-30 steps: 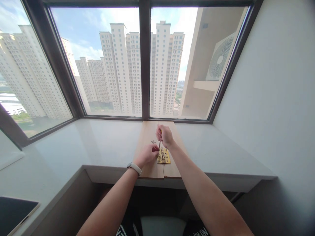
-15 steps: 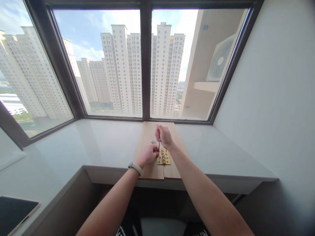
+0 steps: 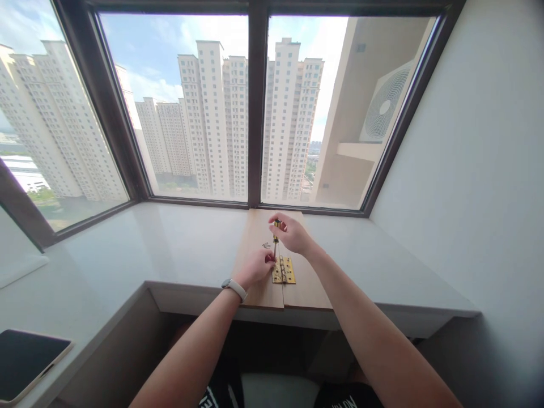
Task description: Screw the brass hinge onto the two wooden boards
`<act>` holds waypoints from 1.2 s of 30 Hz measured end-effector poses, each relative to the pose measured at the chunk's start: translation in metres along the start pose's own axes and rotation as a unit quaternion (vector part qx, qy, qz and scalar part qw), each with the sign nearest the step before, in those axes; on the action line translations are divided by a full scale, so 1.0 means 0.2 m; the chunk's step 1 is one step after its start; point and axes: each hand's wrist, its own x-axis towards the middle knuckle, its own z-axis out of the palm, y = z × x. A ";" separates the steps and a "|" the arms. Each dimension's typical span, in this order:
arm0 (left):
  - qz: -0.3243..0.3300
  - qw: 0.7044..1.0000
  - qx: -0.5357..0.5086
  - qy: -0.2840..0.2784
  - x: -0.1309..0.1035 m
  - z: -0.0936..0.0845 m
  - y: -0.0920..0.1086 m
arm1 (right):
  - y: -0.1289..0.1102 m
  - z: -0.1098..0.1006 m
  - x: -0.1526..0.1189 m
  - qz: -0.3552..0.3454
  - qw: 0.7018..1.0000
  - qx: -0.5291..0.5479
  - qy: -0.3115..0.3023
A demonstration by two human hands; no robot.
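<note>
My right hand (image 3: pixel 294 234) grips the yellow-and-black handle of a screwdriver (image 3: pixel 276 240), its fingers loosely around the upper part. The screwdriver stands nearly upright, its tip at the upper left of a brass-coloured hinge (image 3: pixel 289 273). At that tip the fingers of my left hand (image 3: pixel 256 267) are pinched together; what is between them is too small to make out. The hinge lies opened flat across the seam of two light wooden boards (image 3: pixel 259 296). Several small dark screws (image 3: pixel 266 245) lie on the left board, beyond my left hand.
The boards rest on a white windowsill counter (image 3: pixel 191 249) below dark-framed windows (image 3: pixel 254 113). A dark-screened tablet or phone (image 3: pixel 32 362) lies at the near left. A white wall (image 3: pixel 467 170) rises on the right.
My right hand has loosened from a fist and turned, showing more of the screwdriver handle. My left hand keeps its place by the hinge. The view has shifted slightly.
</note>
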 end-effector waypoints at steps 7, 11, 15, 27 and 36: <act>-0.013 1.000 -0.020 -0.002 -0.01 0.00 0.01 | -0.03 -0.04 -0.02 -0.086 0.985 -0.150 -0.004; -0.023 0.999 -0.031 0.011 -0.01 0.00 0.02 | -0.06 -0.04 -0.02 -0.055 0.978 -0.200 0.002; -0.020 0.999 -0.029 0.016 -0.01 0.00 0.02 | -0.09 -0.09 -0.02 -0.056 0.981 -0.182 -0.033; -0.029 0.996 -0.080 -0.003 0.00 -0.05 0.06 | -0.16 -0.18 0.00 -0.037 0.974 -0.216 -0.061; 0.051 0.983 -0.114 0.138 -0.01 -0.15 0.31 | -0.13 -0.13 -0.01 -0.011 0.961 -0.274 0.015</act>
